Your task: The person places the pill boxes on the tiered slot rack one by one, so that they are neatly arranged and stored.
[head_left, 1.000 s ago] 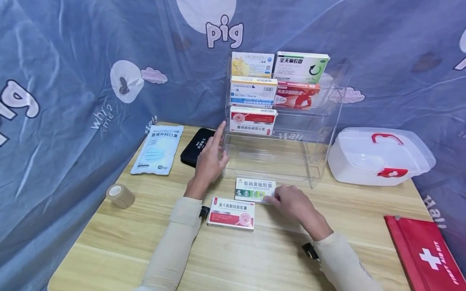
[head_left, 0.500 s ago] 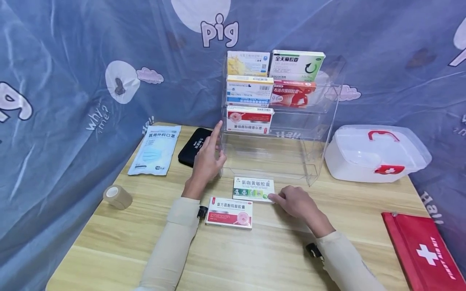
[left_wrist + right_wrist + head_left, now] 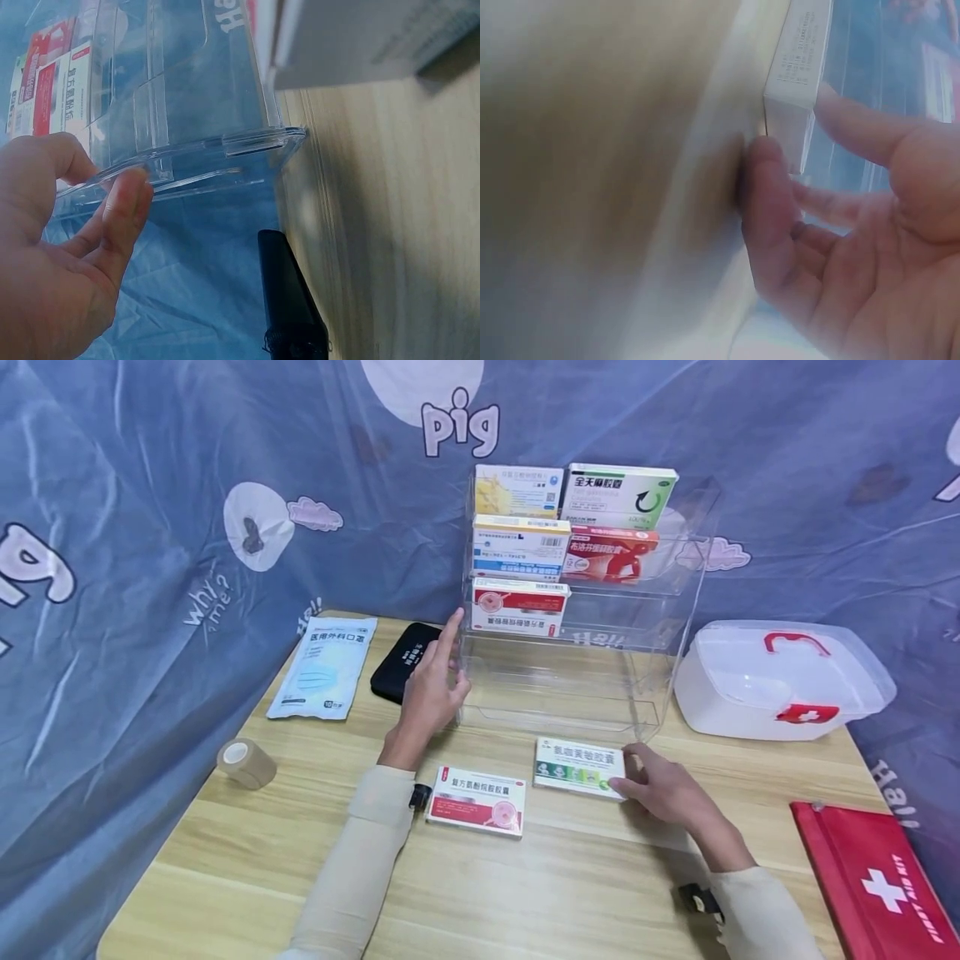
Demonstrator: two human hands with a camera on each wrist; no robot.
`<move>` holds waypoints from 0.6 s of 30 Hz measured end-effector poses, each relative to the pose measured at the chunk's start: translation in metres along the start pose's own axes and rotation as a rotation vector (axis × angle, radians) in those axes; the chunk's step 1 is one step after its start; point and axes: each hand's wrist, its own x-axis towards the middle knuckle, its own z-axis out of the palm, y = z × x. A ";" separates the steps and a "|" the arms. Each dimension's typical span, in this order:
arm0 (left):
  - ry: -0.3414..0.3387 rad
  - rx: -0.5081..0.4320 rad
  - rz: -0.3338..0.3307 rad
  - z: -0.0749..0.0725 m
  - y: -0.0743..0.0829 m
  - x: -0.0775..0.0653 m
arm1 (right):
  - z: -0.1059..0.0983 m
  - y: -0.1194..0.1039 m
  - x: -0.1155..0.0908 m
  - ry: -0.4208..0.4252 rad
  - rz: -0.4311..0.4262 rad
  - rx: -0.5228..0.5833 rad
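My right hand (image 3: 663, 783) pinches the right end of a white and green medicine box (image 3: 577, 767) between thumb and fingers. In the right wrist view, the box's end (image 3: 789, 127) sits between the thumb and the curled fingers, close to the tabletop. My left hand (image 3: 431, 689) holds the left side of a clear display rack (image 3: 555, 681). Its thumb and fingers (image 3: 124, 202) lie on either side of the rack's edge in the left wrist view. A red and white medicine box (image 3: 476, 802) lies on the table between my forearms.
Several medicine boxes, including a red and white one (image 3: 519, 607), stand on the rack's upper tiers. A mask packet (image 3: 322, 668), black case (image 3: 397, 664) and tan tape roll (image 3: 246, 764) lie left. On the right are a white first-aid box (image 3: 780, 685) and red pouch (image 3: 870, 877).
My right hand has drawn the white and green box rightward and slightly toward me, away from the red and white box. The left hand stays at the rack.
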 end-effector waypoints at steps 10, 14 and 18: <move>0.006 -0.004 -0.014 -0.002 -0.002 -0.001 | 0.001 0.019 -0.010 0.102 -0.163 0.095; 0.001 -0.007 -0.020 -0.001 -0.002 -0.001 | 0.003 0.016 -0.013 0.160 -0.197 0.147; -0.009 -0.016 -0.018 0.000 -0.001 0.000 | -0.004 0.008 -0.017 0.221 -0.200 0.175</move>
